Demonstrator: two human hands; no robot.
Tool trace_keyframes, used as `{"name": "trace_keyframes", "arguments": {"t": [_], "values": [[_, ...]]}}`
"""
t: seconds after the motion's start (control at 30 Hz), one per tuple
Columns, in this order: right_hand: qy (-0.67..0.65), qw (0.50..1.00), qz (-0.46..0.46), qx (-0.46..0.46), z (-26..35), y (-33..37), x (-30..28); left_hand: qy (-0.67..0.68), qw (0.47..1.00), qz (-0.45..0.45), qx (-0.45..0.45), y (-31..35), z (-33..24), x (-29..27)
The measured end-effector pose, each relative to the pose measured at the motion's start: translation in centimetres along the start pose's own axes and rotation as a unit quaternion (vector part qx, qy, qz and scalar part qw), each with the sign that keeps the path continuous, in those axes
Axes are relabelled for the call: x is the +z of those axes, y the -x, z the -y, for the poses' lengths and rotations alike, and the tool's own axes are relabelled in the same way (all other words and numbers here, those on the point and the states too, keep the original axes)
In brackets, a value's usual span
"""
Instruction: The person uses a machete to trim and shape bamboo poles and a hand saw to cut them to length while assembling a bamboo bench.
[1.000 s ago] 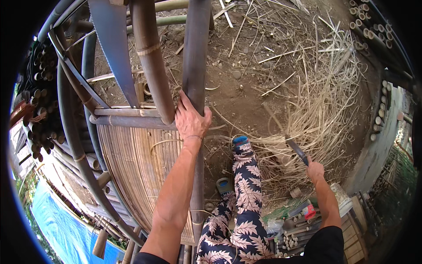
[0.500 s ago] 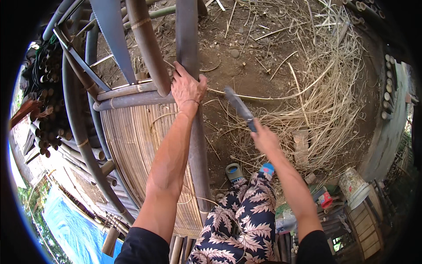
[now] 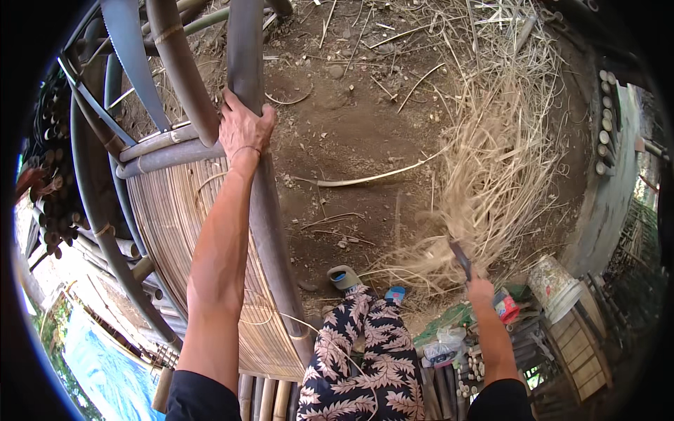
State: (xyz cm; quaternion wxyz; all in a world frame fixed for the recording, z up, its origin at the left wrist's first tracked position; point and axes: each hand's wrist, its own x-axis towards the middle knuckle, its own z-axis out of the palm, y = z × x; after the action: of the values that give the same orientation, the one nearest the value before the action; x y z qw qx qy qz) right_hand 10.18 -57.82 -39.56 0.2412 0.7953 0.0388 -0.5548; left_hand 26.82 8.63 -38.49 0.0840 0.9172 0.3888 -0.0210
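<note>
My left hand [image 3: 246, 135] is wrapped round a thick dark bamboo pole [image 3: 246, 59], at the corner of a bamboo frame. Beside it, an upright bamboo post [image 3: 184, 70] meets the crosspiece [image 3: 165, 160]. Below my left forearm lies a panel of thin bamboo slats [image 3: 172, 217]. My right hand [image 3: 481, 289] grips the dark handle of a knife [image 3: 460, 258], low on the right. Its blade is smeared by motion against the heap of bamboo shavings [image 3: 509, 154].
A handsaw [image 3: 133, 59] stands at the upper left. One long curved bamboo strip [image 3: 365, 179] lies on the dirt floor. My feet are near the heap, with a white bucket [image 3: 554, 288] and a red container [image 3: 505, 307] at the right. Stacked bamboo lines the left side.
My right hand has swept down and to the right with the knife. Shavings near it have shifted right and are blurred. My left hand keeps its hold while the view has turned rightward.
</note>
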Motion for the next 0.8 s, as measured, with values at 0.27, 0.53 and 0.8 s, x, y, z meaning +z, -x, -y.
{"name": "trace_keyframes", "arguments": {"t": [0.27,0.53,0.8], "values": [[-0.036,0.987,0.009,0.157,-14.6,1.4,4.8,0.004,1.0,0.004,0.008,-0.4,-1.0,0.0],[-0.143,0.985,-0.008,-0.096,8.1,12.0,-20.2,0.012,1.0,-0.019,0.018,-0.9,-0.5,-0.6],[-0.117,0.984,-0.095,-0.099,17.3,-1.6,-21.7,0.044,0.998,0.032,0.014,-0.3,-1.1,-1.1]]}}
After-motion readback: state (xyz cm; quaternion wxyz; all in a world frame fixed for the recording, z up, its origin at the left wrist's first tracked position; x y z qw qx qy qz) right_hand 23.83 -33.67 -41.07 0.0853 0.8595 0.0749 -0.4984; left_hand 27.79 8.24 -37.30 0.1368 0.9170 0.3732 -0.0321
